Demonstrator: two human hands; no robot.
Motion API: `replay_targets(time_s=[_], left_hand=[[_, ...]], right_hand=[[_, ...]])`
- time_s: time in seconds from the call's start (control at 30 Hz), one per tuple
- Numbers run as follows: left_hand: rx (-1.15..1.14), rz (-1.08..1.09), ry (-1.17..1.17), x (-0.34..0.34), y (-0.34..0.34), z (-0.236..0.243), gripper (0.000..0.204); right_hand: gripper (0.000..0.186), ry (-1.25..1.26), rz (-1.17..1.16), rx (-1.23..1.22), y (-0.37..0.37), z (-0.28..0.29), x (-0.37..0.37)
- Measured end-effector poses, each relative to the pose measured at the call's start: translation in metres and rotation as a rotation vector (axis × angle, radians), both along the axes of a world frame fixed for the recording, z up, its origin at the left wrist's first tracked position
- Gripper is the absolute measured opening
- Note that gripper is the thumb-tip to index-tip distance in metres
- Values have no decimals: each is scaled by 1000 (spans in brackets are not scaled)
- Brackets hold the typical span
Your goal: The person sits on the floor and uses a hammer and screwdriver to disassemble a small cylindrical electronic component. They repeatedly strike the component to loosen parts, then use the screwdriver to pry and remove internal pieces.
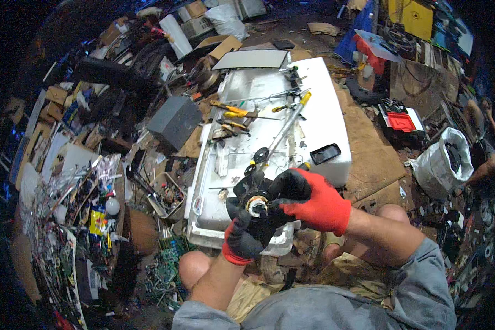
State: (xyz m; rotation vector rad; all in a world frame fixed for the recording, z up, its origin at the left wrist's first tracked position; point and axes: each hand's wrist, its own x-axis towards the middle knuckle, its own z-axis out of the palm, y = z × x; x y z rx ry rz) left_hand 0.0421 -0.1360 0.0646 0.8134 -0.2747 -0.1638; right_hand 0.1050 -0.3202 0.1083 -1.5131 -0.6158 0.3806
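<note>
I have the wearer's left hand [241, 239], in a dark glove with a red cuff, curled against the near left edge of a black round part [257, 206]. The right hand [313, 198], in a red glove with black fingers, grips the part's right side, its fingertips bent in. Dark glove against dark plastic keeps me from telling exactly where each fingertip lands. The part is held above the near end of a white appliance casing [327, 104], its pale, ring-shaped hub facing up toward my camera.

Just beyond the part, I see a long metal rod with a yellow handle [291, 124] lying slantwise on the casing. To its left are yellow-handled tools [235, 111], and to its right, near the right hand, a black mobile phone [325, 154]. A flat grey panel [251, 59] sits across the far end.

Left of the casing I make out a dark grey box [175, 122], a plastic tub of small parts [168, 193], green circuit boards [170, 272] and a heap of mixed scrap [77, 236]. Well off to the right stands an open white sack [437, 170], with another person [487, 157] beside it, partly lost in shadow.
</note>
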Motion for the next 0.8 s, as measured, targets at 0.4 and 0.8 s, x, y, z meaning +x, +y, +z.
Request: replay_targets(time_s=[0.4, 0.8], left_hand=[[-326, -13, 166, -17, 42, -22, 67], [-363, 47, 277, -8, 66, -36, 56]], right_hand=[[56, -785, 21, -447, 26, -28, 3], [61, -634, -48, -241, 43, -49, 1]])
